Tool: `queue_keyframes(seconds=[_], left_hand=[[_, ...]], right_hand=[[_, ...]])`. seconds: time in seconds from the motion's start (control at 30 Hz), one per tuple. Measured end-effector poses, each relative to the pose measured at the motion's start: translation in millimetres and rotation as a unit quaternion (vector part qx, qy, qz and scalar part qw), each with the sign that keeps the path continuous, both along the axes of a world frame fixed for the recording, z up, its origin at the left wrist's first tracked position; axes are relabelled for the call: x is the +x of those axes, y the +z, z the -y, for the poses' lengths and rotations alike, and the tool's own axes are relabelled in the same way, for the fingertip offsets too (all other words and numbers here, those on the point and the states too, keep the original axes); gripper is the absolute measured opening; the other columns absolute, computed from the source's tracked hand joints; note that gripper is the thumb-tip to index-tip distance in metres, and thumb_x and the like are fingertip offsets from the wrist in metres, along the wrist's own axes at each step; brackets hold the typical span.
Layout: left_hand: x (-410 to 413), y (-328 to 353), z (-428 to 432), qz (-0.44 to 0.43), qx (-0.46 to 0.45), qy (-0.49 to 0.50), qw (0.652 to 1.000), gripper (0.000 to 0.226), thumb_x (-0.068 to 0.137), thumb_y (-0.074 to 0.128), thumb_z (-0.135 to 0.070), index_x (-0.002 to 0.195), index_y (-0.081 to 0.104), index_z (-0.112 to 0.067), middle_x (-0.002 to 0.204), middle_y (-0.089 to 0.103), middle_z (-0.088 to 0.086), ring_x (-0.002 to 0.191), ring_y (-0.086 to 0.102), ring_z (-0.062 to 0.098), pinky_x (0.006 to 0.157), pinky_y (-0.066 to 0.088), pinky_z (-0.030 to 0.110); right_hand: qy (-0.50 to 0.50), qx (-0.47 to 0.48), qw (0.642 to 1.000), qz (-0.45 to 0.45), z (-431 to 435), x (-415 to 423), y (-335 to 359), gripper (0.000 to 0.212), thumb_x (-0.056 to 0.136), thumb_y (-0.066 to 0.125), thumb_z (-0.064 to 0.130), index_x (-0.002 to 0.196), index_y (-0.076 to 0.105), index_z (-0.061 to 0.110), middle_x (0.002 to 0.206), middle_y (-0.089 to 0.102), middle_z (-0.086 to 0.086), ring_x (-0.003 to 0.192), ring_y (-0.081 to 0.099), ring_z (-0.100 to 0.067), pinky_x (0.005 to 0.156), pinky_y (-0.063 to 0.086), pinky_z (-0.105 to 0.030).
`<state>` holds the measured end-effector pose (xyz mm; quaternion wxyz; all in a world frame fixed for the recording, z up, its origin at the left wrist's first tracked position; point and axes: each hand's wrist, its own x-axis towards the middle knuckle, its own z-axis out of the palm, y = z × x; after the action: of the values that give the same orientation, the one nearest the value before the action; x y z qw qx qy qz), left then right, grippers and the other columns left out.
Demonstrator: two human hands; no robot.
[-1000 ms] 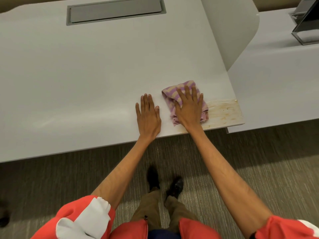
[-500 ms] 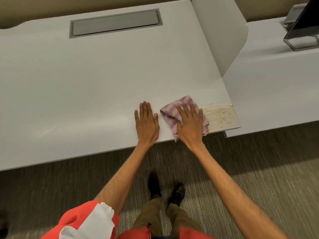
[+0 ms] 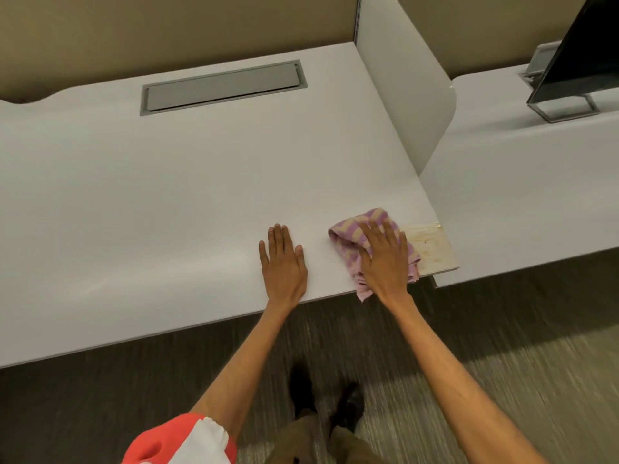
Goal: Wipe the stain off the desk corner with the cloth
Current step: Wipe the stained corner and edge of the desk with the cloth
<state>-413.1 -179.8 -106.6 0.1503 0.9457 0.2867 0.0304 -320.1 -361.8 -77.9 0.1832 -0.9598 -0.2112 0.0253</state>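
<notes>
Right hand (image 3: 385, 259) lies flat, fingers spread, pressing the pink-and-tan checked cloth (image 3: 356, 229) onto the white desk (image 3: 167, 195) at its near right corner. Brownish stain (image 3: 430, 246) just right of cloth, touching its edge. Left hand (image 3: 283, 262) flat, fingers together, empty, beside cloth.

Red-and-white sleeve (image 3: 187, 440), khaki trousers (image 3: 301, 440), black shoes (image 3: 348, 405).

The cloth (image 3: 371, 229) is checked lilac and tan. The stain (image 3: 430, 246) is yellowish-brown on the pale grey desk (image 3: 167, 182). The sleeve (image 3: 187, 440) is red and white; the carpet (image 3: 502, 329) is streaked grey-brown.
</notes>
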Motion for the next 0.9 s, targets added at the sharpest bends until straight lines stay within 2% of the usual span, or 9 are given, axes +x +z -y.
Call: queue_keyframes(seconds=[0.1, 0.23, 0.3, 0.43, 0.53, 0.7, 0.8, 0.9], left_hand=[[0, 1, 0, 0.0, 0.0, 0.0, 1.0, 0.059, 0.106, 0.018, -0.035, 0.157, 0.007, -0.008, 0.166, 0.006, 0.01, 0.154, 0.002, 0.022, 0.125, -0.002, 0.044], [-1, 2, 0, 0.0, 0.002, -0.004, 1.0, 0.059, 0.106, 0.018, -0.035, 0.156, 0.008, -0.008, 0.165, 0.007, 0.011, 0.154, 0.003, 0.023, 0.125, -0.002, 0.046], [0, 3, 0, -0.002, 0.002, -0.002, 1.0, 0.059, 0.106, 0.019, -0.036, 0.156, 0.008, -0.008, 0.165, 0.008, 0.01, 0.154, 0.003, 0.022, 0.125, -0.003, 0.047], [1, 4, 2, -0.006, 0.006, 0.001, 1.0, 0.06, 0.105, 0.018, -0.038, 0.157, 0.009, -0.008, 0.165, 0.008, 0.01, 0.154, 0.003, 0.022, 0.124, -0.004, 0.047], [1, 4, 1, -0.01, 0.004, -0.003, 1.0, 0.06, 0.105, 0.018, -0.037, 0.157, 0.007, -0.008, 0.166, 0.006, 0.01, 0.154, 0.001, 0.022, 0.124, -0.005, 0.047], [0, 2, -1, -0.01, 0.009, -0.008, 1.0, 0.059, 0.105, 0.02, -0.032, 0.157, 0.007, -0.007, 0.166, 0.006, 0.011, 0.154, 0.002, 0.022, 0.124, -0.005, 0.048], [1, 1, 3, -0.011, 0.009, -0.007, 1.0, 0.06, 0.105, 0.019, -0.034, 0.156, 0.003, -0.006, 0.166, 0.003, 0.011, 0.154, 0.0, 0.023, 0.124, -0.006, 0.049], [9, 1, 7, -0.009, 0.0, -0.025, 1.0, 0.061, 0.105, 0.017, -0.035, 0.156, 0.001, -0.006, 0.166, 0.002, 0.011, 0.154, -0.001, 0.022, 0.124, -0.006, 0.048]], right_hand=[[-0.022, -0.011, 1.0, 0.001, -22, -11, 4, 0.055, 0.1, 0.047, 0.031, 0.152, 0.029, 0.023, 0.162, 0.024, -0.001, 0.152, 0.01, -0.024, 0.124, -0.001, -0.046], [0.08, -0.007, 0.997, 0.011, 2, -35, 0, 0.052, 0.099, 0.037, 0.033, 0.149, 0.037, 0.023, 0.157, 0.035, -0.002, 0.149, 0.021, -0.024, 0.122, 0.008, -0.048], [0.109, -0.018, 0.994, 0.014, 21, -23, -1, 0.05, 0.1, 0.039, 0.033, 0.149, 0.037, 0.024, 0.158, 0.034, -0.001, 0.149, 0.021, -0.024, 0.122, 0.008, -0.049], [0.034, -0.018, 0.999, 0.007, 10, 14, 3, 0.048, 0.101, 0.042, 0.026, 0.149, 0.036, 0.026, 0.159, 0.031, 0.0, 0.151, 0.017, -0.024, 0.124, 0.007, -0.049], [-0.008, 0.012, 1.0, -0.015, -14, 2, 8, 0.05, 0.1, 0.045, 0.024, 0.15, 0.035, 0.026, 0.16, 0.028, 0.001, 0.152, 0.012, -0.023, 0.124, 0.001, -0.049], [0.13, -0.003, 0.991, 0.006, 31, -27, 4, 0.053, 0.095, 0.038, 0.032, 0.148, 0.04, 0.024, 0.157, 0.034, 0.001, 0.149, 0.019, -0.022, 0.122, 0.014, -0.052], [0.055, -0.004, 0.998, 0.0, 45, 9, 6, 0.049, 0.097, 0.045, 0.018, 0.146, 0.042, 0.025, 0.157, 0.036, 0.0, 0.149, 0.021, -0.025, 0.122, 0.014, -0.051], [-0.024, -0.004, 1.0, -0.011, 15, 26, 12, 0.047, 0.1, 0.043, 0.022, 0.147, 0.04, 0.025, 0.158, 0.033, 0.0, 0.15, 0.018, -0.025, 0.123, 0.009, -0.05]])
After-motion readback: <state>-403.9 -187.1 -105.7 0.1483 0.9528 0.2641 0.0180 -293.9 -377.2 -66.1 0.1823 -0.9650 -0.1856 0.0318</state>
